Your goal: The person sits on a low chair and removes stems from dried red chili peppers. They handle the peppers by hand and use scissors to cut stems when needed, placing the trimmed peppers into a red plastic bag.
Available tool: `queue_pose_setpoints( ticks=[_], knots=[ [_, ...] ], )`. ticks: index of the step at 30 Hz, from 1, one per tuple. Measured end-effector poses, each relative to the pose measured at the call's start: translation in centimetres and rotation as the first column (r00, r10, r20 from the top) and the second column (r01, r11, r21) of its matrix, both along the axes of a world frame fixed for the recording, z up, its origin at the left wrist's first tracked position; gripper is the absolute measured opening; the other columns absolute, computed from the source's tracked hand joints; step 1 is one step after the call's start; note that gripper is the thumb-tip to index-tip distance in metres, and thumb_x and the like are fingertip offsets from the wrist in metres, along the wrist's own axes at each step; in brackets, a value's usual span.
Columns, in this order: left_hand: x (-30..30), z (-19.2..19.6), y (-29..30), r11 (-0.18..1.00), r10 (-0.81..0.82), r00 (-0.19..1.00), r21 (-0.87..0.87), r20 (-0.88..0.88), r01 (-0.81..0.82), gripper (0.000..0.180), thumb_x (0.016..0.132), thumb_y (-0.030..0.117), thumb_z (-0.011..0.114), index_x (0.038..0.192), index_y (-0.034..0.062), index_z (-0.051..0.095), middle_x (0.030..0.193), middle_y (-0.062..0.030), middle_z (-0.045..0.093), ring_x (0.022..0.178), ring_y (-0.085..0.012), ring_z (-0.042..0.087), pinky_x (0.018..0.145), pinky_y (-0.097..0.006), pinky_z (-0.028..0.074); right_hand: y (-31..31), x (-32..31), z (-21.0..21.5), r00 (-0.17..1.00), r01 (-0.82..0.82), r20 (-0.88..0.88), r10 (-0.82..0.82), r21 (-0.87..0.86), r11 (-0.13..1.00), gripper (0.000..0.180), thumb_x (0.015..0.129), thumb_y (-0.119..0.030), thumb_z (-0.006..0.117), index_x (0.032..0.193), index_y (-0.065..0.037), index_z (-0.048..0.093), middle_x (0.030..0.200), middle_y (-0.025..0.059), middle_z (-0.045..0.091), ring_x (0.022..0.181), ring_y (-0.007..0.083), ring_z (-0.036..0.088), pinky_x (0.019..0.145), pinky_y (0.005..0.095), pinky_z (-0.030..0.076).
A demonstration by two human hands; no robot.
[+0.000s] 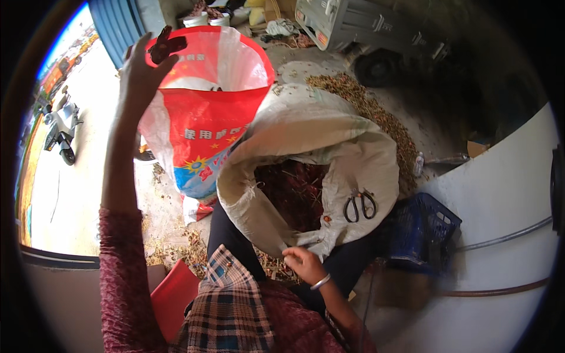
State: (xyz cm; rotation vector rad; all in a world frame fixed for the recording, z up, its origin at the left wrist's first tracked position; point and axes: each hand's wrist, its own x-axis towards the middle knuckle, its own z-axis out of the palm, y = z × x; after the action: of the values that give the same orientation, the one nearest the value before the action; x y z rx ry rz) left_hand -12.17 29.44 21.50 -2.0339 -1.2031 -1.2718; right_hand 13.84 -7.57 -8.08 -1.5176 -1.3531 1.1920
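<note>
High at the left, my left hand has its thumb and fingers around a few dark red pods that look like dried chili peppers. They are over the rim of a tall red and white plastic sack. Between my knees stands a white woven sack, its edge rolled outward. Inside it lies a heap of dark red pods with thin stems. At its near rim, my right hand pinches the cloth; a bracelet circles that wrist. Black-handled scissors rest on the sack's right fold.
A blue plastic crate stands to the right, beside a white panel. Stems and bits litter the floor behind the sack. Farther back is a grey cargo vehicle; white buckets stand behind the red sack. A scooter is outside.
</note>
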Motion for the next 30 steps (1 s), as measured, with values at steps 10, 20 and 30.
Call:
queue_pose_setpoints(
  ticks=[10,20,30],
  knots=[
    [6.1,-10.4,-13.2,0.694,-0.487,0.829,-0.453,0.277,0.559,0.029,0.077,-0.007,0.064,0.105,-0.0007,0.062,0.101,-0.0103,0.064,0.066,-0.0116,0.058,0.06,-0.025,0.048,11.3,6.0,-9.5,0.861,0.37,0.337,-0.382,0.102,0.924,0.058,0.079,-0.015,0.073,0.128,-0.004,0.044,0.13,0.0194,0.046,0.087,0.0282,0.064,0.073,0.0379,0.054],
    [6.7,-18.1,-16.6,0.267,-0.439,0.753,-0.729,0.49,0.631,0.016,0.079,-0.007,0.06,0.094,-0.0024,0.063,0.094,-0.0121,0.064,0.074,-0.017,0.062,0.065,-0.027,0.05,19.5,6.3,-15.6,0.655,0.395,0.665,-0.359,0.102,0.913,0.041,0.075,-0.011,0.075,0.108,-0.001,0.053,0.094,0.0185,0.06,0.078,0.0393,0.063,0.066,0.0461,0.054],
    [8.6,-20.1,-18.3,0.149,-0.41,0.695,-0.708,0.59,0.69,0.011,0.085,-0.001,0.059,0.096,-0.003,0.062,0.088,-0.0105,0.062,0.063,-0.015,0.061,0.058,-0.026,0.049,15.0,8.8,-7.0,0.811,0.555,-0.176,-0.558,-0.071,0.829,0.021,0.087,-0.012,0.065,0.073,0.0,0.055,0.06,0.0056,0.059,0.053,0.0107,0.061,0.047,0.0274,0.053]
  ],
)
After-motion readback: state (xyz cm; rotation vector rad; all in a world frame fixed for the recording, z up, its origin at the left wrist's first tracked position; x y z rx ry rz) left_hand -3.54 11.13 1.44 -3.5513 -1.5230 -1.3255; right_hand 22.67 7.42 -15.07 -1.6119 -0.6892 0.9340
